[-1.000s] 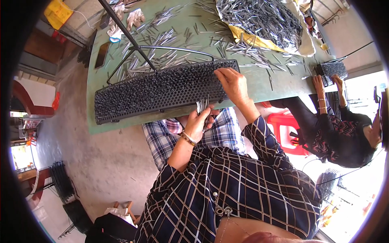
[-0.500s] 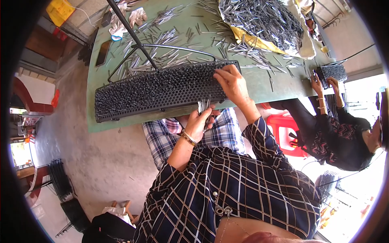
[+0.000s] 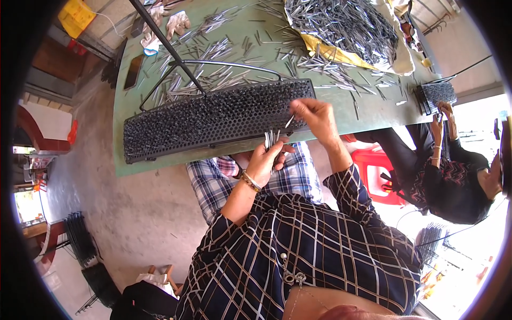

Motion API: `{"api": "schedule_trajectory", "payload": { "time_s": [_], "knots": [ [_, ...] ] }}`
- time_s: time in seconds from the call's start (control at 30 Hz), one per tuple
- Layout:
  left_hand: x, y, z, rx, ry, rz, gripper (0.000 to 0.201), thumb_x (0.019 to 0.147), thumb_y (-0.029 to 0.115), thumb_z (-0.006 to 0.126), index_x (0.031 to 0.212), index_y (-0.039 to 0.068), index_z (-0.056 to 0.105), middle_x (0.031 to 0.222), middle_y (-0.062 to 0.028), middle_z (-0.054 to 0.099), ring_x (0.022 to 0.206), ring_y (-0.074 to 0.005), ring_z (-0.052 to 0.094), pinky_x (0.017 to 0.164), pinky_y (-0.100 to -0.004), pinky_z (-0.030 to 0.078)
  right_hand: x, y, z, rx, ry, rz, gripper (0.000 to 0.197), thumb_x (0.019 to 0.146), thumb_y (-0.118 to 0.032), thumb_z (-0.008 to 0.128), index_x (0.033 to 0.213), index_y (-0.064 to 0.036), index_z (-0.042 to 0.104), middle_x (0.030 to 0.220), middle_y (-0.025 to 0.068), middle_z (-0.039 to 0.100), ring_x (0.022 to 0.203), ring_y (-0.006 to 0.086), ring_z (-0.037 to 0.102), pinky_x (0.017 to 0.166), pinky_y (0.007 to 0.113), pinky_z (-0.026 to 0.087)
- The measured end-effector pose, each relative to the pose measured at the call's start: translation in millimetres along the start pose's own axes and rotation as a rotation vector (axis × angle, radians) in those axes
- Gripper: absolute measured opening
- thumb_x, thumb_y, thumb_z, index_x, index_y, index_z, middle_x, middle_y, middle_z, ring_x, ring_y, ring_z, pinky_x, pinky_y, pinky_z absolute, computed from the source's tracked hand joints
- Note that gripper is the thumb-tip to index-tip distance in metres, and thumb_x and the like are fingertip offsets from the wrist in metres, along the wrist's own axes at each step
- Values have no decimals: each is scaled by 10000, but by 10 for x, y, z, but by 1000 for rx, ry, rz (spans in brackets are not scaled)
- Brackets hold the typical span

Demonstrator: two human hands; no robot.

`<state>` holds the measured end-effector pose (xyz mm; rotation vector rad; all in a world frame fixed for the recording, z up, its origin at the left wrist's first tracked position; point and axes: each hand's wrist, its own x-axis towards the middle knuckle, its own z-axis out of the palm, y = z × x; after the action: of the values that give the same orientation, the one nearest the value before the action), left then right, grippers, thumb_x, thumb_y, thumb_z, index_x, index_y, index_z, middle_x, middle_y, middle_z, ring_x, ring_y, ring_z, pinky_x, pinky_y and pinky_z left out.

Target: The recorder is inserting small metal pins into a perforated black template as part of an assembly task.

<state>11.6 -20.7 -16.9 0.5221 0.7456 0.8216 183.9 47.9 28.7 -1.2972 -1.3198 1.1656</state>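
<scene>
A long black perforated rack [image 3: 234,129] lies along the table's near edge, many of its holes filled with upright dark metal pins. Bare holes show along its near side, toward the right. Just in front of that side, my left hand [image 3: 263,161] is closed round a bundle of thin silvery metal pins [image 3: 272,137], their ends sticking up. My right hand [image 3: 318,121] is over the rack's right end, thumb and finger pinching a single metal pin [image 3: 289,121] that slants downward. That pin is apart from the bundle.
Loose pins [image 3: 213,50] lie scattered over the green table [image 3: 341,114]. A heaped sack of pins [image 3: 341,29] stands at the back. A phone [image 3: 133,72] and gloves [image 3: 177,24] are at the left. Right, a co-worker's hands [image 3: 441,120] are by another rack [image 3: 438,95], near a red stool [image 3: 373,165].
My right hand has drawn back from the rack's surface toward the right, and a pin now shows in its fingers. The co-worker's hands have moved to the near side of their rack.
</scene>
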Motion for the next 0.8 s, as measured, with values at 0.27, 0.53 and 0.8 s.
{"api": "schedule_trajectory", "payload": {
  "time_s": [0.27, 0.53, 0.8],
  "knots": [
    [69, -56, -23, -99, 53, -52, 272, 937, 209, 503, 1102, -4, 545, 927, -125, 637, 710, -86, 518, 544, -212, 418, 258, 114, 21, -436, 181, -365, 164, 829, -143, 657, 913, -3, 670, 751, 96, 626, 625, 173, 591, 582, 260, 458],
    [20, -49, -46, -83, 49, -29, 235, 942, 208, 493, 1090, 31, 538, 943, -131, 639, 692, -117, 571, 566, -250, 477, 220, 105, 84, -461, 173, -466, 141, 813, -124, 651, 901, -16, 672, 801, 115, 631, 675, 269, 618, 610, 317, 483],
    [-27, 23, -1, -56, 106, -142, 225, 943, 218, 495, 1090, 55, 543, 945, -111, 645, 692, -103, 571, 533, -222, 456, 212, 133, 85, -821, 157, -657, 152, 792, -155, 669, 886, -37, 684, 858, 95, 592, 752, 276, 593, 670, 356, 471]
  ]
}}
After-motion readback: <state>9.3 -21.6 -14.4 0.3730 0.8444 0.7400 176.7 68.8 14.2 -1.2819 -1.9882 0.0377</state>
